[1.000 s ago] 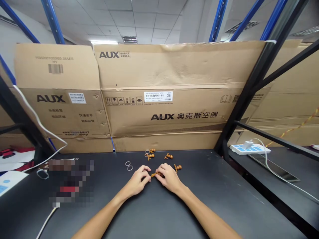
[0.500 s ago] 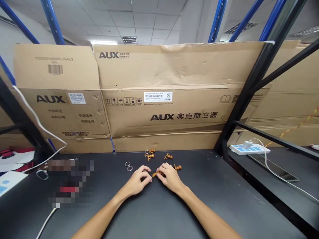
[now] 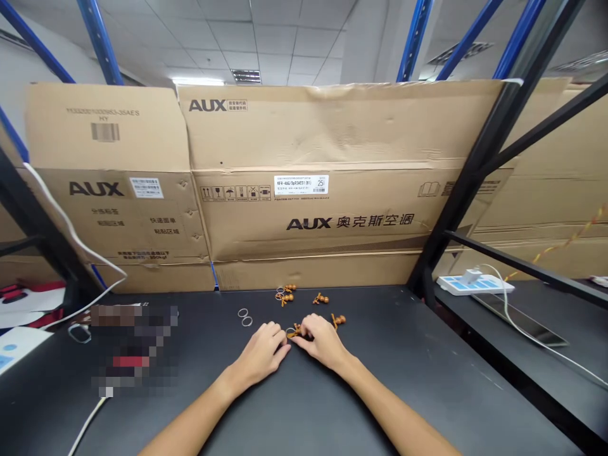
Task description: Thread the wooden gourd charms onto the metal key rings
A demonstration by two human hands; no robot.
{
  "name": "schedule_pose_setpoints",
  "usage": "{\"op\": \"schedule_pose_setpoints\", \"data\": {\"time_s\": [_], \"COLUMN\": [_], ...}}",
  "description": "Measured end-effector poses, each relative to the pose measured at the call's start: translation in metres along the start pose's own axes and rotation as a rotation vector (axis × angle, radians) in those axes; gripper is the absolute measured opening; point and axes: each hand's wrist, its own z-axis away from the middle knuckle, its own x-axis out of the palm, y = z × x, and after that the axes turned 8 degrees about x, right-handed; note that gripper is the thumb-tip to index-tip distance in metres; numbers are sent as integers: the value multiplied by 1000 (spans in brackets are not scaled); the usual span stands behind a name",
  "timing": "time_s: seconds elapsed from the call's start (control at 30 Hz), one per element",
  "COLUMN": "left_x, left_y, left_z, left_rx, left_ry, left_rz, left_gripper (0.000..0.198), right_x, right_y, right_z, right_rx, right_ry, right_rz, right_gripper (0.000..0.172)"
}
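My right hand (image 3: pixel 323 340) is closed on a small brown gourd pendant with an orange cord (image 3: pixel 296 332), mostly hidden under the fingers. A metal key ring (image 3: pixel 290 331) shows at the cord's end, between both hands. My left hand (image 3: pixel 264 349) has its fingers curled together, with the fingertips at the left edge of that ring. Just beyond the right hand lies another gourd pendant (image 3: pixel 339 320). Farther back are one more gourd pendant (image 3: pixel 322 299) and a pair of them (image 3: pixel 287 296) with a ring. Two loose key rings (image 3: pixel 245 316) lie left of my left hand.
Cardboard panels (image 3: pixel 304 145) stand along the back of the black table (image 3: pixel 285 418). A blurred dark item (image 3: pixel 135 342) and a white cable (image 3: pixel 88 424) are at the left. Right of a black frame post (image 3: pixel 439 234) lie a power strip (image 3: pixel 456 285) and a dark flat device (image 3: pixel 527 322).
The key ring has come into view between the hands at the cord's end. My left hand has turned and drawn its fingers together; the right hand has shifted slightly.
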Motion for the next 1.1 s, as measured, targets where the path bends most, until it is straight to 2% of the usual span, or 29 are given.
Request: {"op": "schedule_pose_setpoints", "data": {"time_s": [0.07,0.17,0.33,0.53,0.8,0.97,1.1], "left_x": [-1,2,14,17,16,17,19], "left_y": [1,-4,-18,-21,-22,-19,-15], "left_z": [0,2,7,8,8,7,6], "left_rx": [-4,-46,-138,-135,-128,-155,-279], "left_ry": [-12,29,56,18,28,28,47], "left_rz": [-23,-53,-93,-128,-124,-152,-250], "left_gripper": [17,21,44,47,46,47,52], "right_x": [2,2,-2,2,0,0,-5], "right_y": [-2,-4,1,5,3,2,2], "right_z": [2,2,1,2,2,1,-2], "right_rx": [-38,-44,23,40,54,60,206], "right_ry": [-70,-60,-59,-88,-123,-74,39], "right_rz": [11,35,75,73,70,97,254], "right_gripper": [26,13,39,43,44,41,30]}}
